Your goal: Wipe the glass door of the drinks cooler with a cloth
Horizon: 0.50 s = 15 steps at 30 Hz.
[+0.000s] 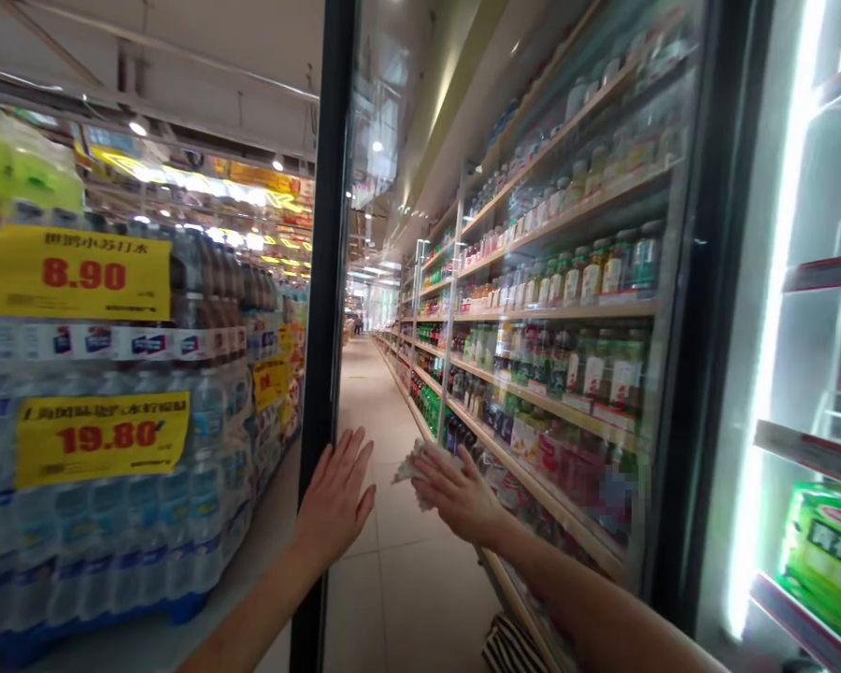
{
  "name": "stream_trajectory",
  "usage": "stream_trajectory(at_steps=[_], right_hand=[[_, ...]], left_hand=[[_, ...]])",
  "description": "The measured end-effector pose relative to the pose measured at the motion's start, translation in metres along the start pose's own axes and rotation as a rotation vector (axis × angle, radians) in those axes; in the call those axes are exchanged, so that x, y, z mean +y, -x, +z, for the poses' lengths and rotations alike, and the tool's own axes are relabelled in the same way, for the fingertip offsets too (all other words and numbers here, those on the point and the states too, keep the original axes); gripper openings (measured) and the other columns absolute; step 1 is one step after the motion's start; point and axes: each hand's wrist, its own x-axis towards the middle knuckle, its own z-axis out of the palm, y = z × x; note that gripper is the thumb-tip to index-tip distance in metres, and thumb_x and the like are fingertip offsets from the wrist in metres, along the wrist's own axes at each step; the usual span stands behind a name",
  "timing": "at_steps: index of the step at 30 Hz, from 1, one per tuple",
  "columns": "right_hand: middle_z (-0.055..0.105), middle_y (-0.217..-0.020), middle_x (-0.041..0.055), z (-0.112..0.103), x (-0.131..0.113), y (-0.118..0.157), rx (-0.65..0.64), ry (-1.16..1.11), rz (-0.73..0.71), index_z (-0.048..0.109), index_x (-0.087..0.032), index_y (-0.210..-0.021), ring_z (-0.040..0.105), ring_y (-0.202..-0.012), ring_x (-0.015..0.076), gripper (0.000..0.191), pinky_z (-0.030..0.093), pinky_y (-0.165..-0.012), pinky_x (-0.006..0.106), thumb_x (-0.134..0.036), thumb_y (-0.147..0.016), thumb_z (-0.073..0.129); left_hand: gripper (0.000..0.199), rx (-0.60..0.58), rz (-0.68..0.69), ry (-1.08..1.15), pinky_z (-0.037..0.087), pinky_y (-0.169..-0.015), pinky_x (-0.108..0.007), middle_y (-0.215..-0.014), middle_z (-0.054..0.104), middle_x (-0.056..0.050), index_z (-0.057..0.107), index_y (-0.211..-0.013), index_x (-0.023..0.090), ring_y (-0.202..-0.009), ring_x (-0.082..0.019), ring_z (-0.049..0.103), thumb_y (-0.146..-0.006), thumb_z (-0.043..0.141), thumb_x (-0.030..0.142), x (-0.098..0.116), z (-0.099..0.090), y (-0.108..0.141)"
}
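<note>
A glass door with a black frame [322, 308] stands upright in front of me. My left hand [336, 495] lies against the frame's left upright and the glass beside it, fingers stretched and holding nothing. My right hand [455, 491] presses a crumpled whitish cloth [417, 472] flat against the glass, to the right of my left hand. The fingers of the right hand lie over the cloth. Shelves of bottles [589, 276] show in the glass behind the right hand.
Stacked packs of bottled water [133, 523] with yellow price signs [102, 439] stand at the left. A lit cooler with shelves [813, 449] and a green package [827, 551] is at the right edge. A tiled aisle [364, 374] runs ahead. Striped fabric [508, 645] shows at the bottom.
</note>
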Motion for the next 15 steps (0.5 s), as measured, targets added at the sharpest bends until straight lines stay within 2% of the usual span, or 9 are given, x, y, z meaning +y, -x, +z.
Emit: stream_trajectory(at_steps=[2,6,8,10,13,15], right_hand=[[0.044,-0.139,-0.0009,-0.001,0.005,-0.003,0.015,0.003,-0.002,0.054,-0.024,-0.118,0.017,-0.139,0.0196,0.033,-0.003,-0.114,0.049,-0.022,-0.087,0.044],[0.045,-0.138,0.0044,-0.007,0.032,-0.043,0.12,0.062,0.315,0.053,-0.022,-0.119,0.014,-0.139,0.0209,0.034,-0.004,-0.112,0.05,-0.023,-0.086,0.048],[0.043,-0.14,0.007,-0.006,0.029,-0.05,0.124,0.061,0.408,0.052,-0.021,-0.121,0.01,-0.14,0.0212,0.036,-0.003,-0.112,0.051,-0.021,-0.085,0.048],[0.04,-0.141,0.0066,-0.003,0.009,-0.039,0.071,0.018,0.325,0.052,-0.021,-0.121,0.008,-0.14,0.0213,0.037,-0.003,-0.112,0.051,-0.019,-0.085,0.047],[0.037,-0.144,0.0005,0.005,-0.025,-0.01,-0.033,-0.056,0.032,0.054,-0.024,-0.118,0.012,-0.14,0.019,0.031,-0.003,-0.113,0.05,-0.021,-0.088,0.044],[0.036,-0.144,-0.0025,0.009,-0.032,-0.004,-0.043,-0.067,-0.055,0.055,-0.025,-0.115,0.014,-0.139,0.0181,0.029,-0.003,-0.114,0.05,-0.023,-0.089,0.043]], left_hand=[[0.059,-0.013,0.005,-0.001,0.027,-0.107,-0.042,-0.139,0.039,-0.016,0.027,-0.138,0.01,-0.135,-0.025,0.025,-0.083,0.045,0.023,0.001,-0.001,0.006],[0.061,-0.032,-0.038,0.019,0.029,-0.106,-0.045,-0.141,0.036,-0.017,0.023,-0.139,0.011,-0.135,-0.026,0.024,-0.084,0.044,0.024,0.006,-0.004,0.004],[0.062,-0.038,-0.061,0.051,0.03,-0.105,-0.047,-0.141,0.034,-0.018,0.02,-0.14,0.011,-0.135,-0.027,0.023,-0.084,0.044,0.024,0.007,-0.007,0.002],[0.063,-0.038,-0.066,0.087,0.032,-0.105,-0.046,-0.142,0.032,-0.019,0.019,-0.14,0.011,-0.136,-0.027,0.022,-0.084,0.045,0.023,0.007,-0.011,0.003],[0.065,-0.033,-0.041,0.124,0.034,-0.105,-0.044,-0.142,0.031,-0.019,0.017,-0.14,0.012,-0.135,-0.027,0.023,-0.083,0.046,0.021,0.003,-0.016,0.006],[0.065,-0.033,-0.02,0.127,0.034,-0.105,-0.043,-0.142,0.032,-0.018,0.017,-0.14,0.012,-0.135,-0.027,0.024,-0.083,0.047,0.021,0.0,-0.017,0.008]])
